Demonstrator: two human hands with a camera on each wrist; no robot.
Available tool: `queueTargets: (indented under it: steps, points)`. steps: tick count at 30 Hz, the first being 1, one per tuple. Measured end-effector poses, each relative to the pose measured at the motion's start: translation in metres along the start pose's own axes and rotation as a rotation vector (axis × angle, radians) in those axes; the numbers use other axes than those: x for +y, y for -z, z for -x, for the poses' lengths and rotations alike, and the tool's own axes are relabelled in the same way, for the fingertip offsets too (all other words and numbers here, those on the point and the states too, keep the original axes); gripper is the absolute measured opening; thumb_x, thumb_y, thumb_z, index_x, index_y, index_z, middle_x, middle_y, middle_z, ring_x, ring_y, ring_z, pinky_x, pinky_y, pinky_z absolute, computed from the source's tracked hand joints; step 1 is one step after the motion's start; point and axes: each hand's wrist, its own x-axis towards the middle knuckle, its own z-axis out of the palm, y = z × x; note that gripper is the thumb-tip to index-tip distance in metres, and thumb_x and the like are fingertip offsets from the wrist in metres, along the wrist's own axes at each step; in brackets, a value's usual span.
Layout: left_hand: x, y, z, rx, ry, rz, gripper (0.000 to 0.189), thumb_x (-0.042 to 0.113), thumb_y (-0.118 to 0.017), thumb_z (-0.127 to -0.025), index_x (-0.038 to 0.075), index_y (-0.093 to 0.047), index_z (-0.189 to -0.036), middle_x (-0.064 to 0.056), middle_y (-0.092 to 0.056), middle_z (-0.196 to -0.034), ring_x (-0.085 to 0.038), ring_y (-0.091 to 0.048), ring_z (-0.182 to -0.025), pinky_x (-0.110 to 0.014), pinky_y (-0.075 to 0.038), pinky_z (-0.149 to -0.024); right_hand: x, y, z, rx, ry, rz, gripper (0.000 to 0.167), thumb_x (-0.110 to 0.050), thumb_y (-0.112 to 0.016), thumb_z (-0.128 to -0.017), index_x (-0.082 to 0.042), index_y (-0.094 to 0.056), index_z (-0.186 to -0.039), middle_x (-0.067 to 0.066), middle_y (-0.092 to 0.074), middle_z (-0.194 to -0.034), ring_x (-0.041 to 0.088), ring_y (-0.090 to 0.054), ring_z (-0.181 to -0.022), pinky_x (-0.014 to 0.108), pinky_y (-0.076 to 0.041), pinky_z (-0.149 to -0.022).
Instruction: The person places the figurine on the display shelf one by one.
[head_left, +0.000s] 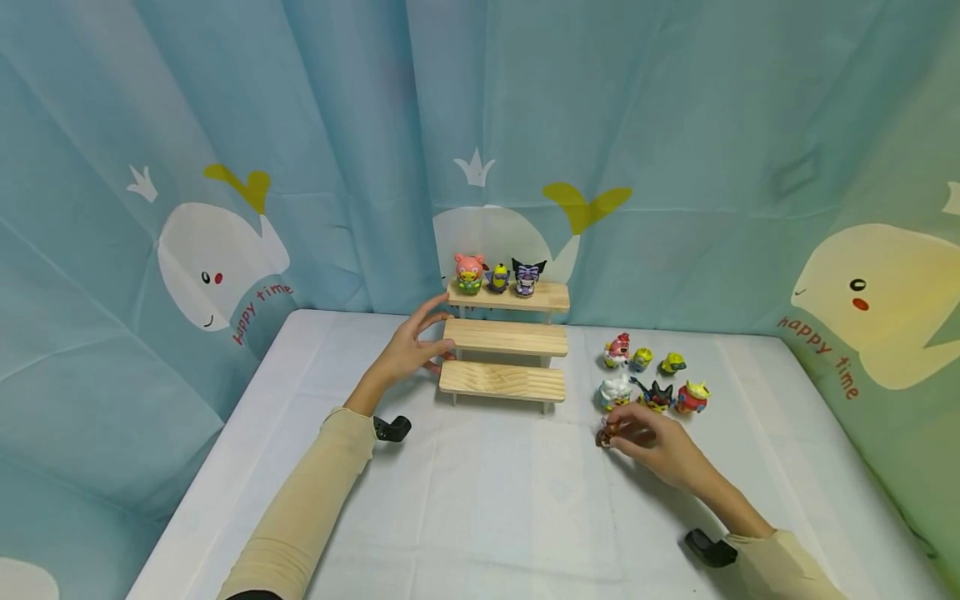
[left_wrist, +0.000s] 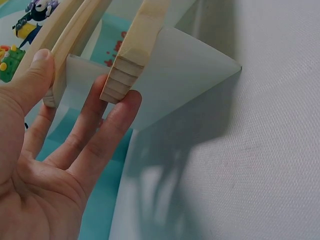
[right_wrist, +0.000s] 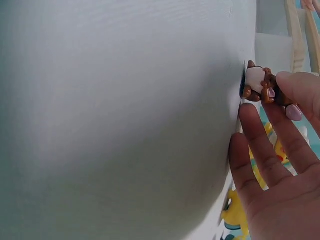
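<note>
A three-tier wooden display shelf stands on the table, and my left hand holds its left end. In the left wrist view the thumb presses on one board while fingertips touch the board beside it. Three figurines sit on the top tier: a pink one, a small yellow-and-purple one and a black-eared one. Low over the table right of the shelf, my right hand pinches a small brown figurine between thumb and fingers. Its base is at or near the tabletop.
Behind the right hand stand several more figurines, among them a white-topped one, a black-eared one, a red one and a red-and-white one. A blue whale-print curtain hangs around the white table.
</note>
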Motion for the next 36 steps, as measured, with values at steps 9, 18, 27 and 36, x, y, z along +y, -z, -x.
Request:
queueTargets:
  steps: [9,18,27,36]
  points:
    - [0.000,-0.001,0.000,-0.005,-0.013,0.006,0.078,0.004,-0.065,-0.102,0.024,-0.024,-0.165,-0.026,-0.027,-0.164,-0.050,-0.070,-0.095,-0.079,-0.048,-0.073,-0.001,0.000,-0.001,-0.027,-0.031,-0.013,0.033,0.008,-0.079,-0.085,-0.008,-0.070,-0.112,0.007,-0.073,-0.102,0.020,-0.072,-0.086,0.028,-0.062,-0.073]
    - [0.000,-0.001,0.000,-0.003,-0.010,0.012,0.078,0.004,-0.065,-0.102,0.024,-0.025,-0.165,-0.027,-0.026,-0.164,-0.047,-0.071,-0.095,-0.081,-0.047,-0.074,-0.003,0.000,-0.002,-0.030,-0.015,-0.014,0.034,0.007,-0.080,-0.084,-0.007,-0.070,-0.113,0.008,-0.073,-0.101,0.020,-0.072,-0.085,0.028,-0.062,-0.072]
    - [-0.016,0.001,-0.004,0.021,-0.011,-0.020,0.078,0.010,-0.068,-0.101,0.035,-0.028,-0.163,-0.018,-0.034,-0.162,-0.043,-0.073,-0.091,-0.072,-0.055,-0.070,-0.013,0.007,-0.006,-0.055,-0.015,-0.004,0.027,0.003,-0.079,-0.088,-0.005,-0.070,-0.113,0.005,-0.073,-0.102,0.018,-0.072,-0.086,0.030,-0.063,-0.072]
    - [-0.023,0.003,-0.007,0.013,-0.004,-0.008,0.079,0.008,-0.066,-0.101,0.030,-0.025,-0.165,-0.020,-0.030,-0.164,-0.046,-0.072,-0.093,-0.077,-0.051,-0.072,-0.026,0.025,-0.012,-0.058,0.004,-0.037,0.025,0.005,-0.078,-0.089,-0.001,-0.069,-0.112,0.007,-0.073,-0.103,0.023,-0.074,-0.089,0.030,-0.063,-0.075]
